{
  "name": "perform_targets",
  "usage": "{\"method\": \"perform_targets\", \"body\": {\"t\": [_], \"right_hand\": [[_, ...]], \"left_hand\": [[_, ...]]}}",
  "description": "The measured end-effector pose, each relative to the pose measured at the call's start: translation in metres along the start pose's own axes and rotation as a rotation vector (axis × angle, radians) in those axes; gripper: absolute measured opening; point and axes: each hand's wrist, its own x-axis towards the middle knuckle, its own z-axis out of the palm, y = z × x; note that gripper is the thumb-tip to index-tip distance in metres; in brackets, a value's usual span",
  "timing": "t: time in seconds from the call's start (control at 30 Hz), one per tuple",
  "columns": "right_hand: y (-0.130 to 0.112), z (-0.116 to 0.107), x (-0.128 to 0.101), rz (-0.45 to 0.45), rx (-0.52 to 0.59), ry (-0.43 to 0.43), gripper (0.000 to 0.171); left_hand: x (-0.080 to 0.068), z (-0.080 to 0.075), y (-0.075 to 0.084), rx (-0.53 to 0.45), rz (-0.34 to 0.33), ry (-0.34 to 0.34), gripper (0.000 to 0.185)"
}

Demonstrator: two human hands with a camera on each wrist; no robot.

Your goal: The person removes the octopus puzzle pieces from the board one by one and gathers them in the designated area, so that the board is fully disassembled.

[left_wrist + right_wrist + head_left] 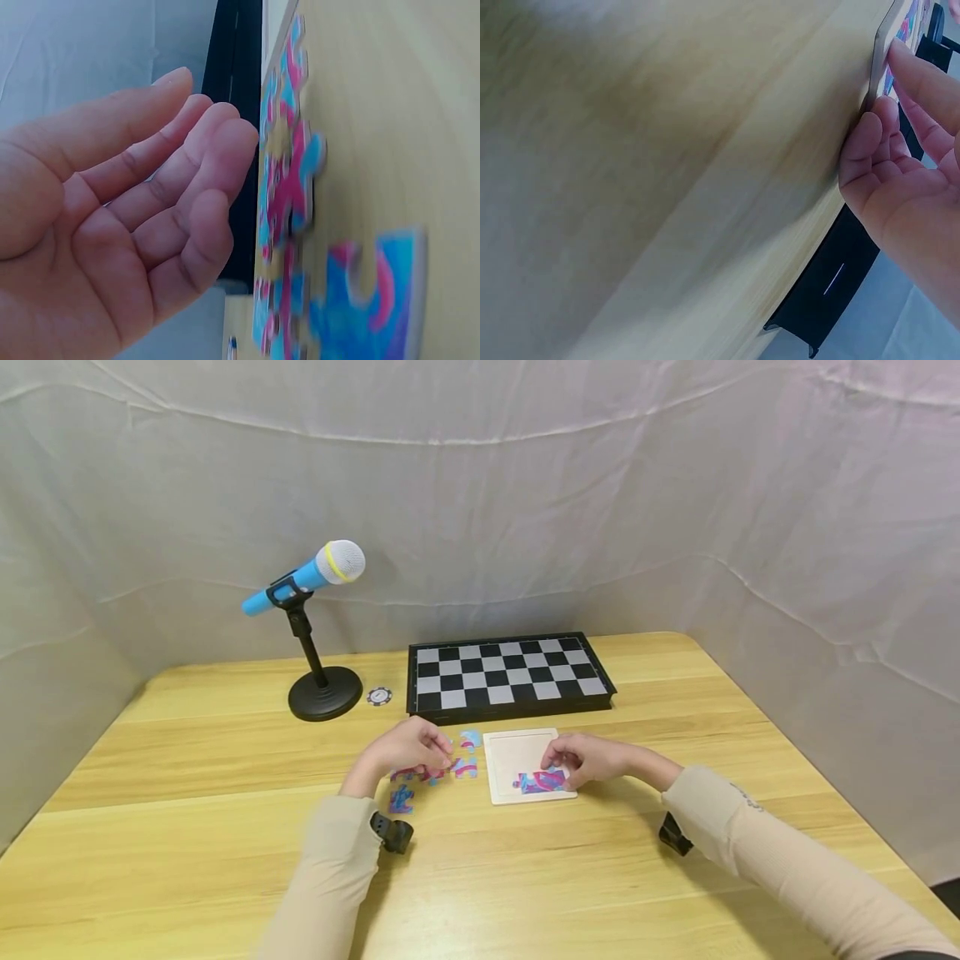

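The left hand (pixel 408 747) hovered over a scatter of loose puzzle pieces (pixel 465 767) on the wooden surface (pixel 187 752), just left of the puzzle tray (pixel 510 747). In the left wrist view its fingers (pixel 202 161) were relaxed and gently bent, palm toward the pieces, grasping nothing. The right hand (pixel 588 758) rested at the tray's near right corner, fingers (pixel 922 82) laid loosely against the tray's edge and the assembled pieces (pixel 542 781) in it, not clenched. The tray lay flat, roughly square, its edges running parallel to the near edge of the surface. The assembled patch sat along its near edge, with its long axis running left to right. Behind the tray lay a chessboard (pixel 510 672), with a blue microphone (pixel 307 575) on a stand and a poker chip (pixel 378 696) to its left.
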Motion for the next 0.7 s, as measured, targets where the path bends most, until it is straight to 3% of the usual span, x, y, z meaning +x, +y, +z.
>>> {"method": "perform_targets", "body": {"t": [0.2, 0.7], "right_hand": [[-0.004, 0.002, 0.001, 0.065, -0.025, 0.016, 0.029], [-0.003, 0.001, 0.000, 0.092, -0.003, 0.032, 0.029]], "left_hand": [[0.009, 0.011, 0.010, -0.017, 0.021, -0.006, 0.009], [0.038, 0.039, 0.026, 0.043, 0.027, -0.061, 0.017]]}}
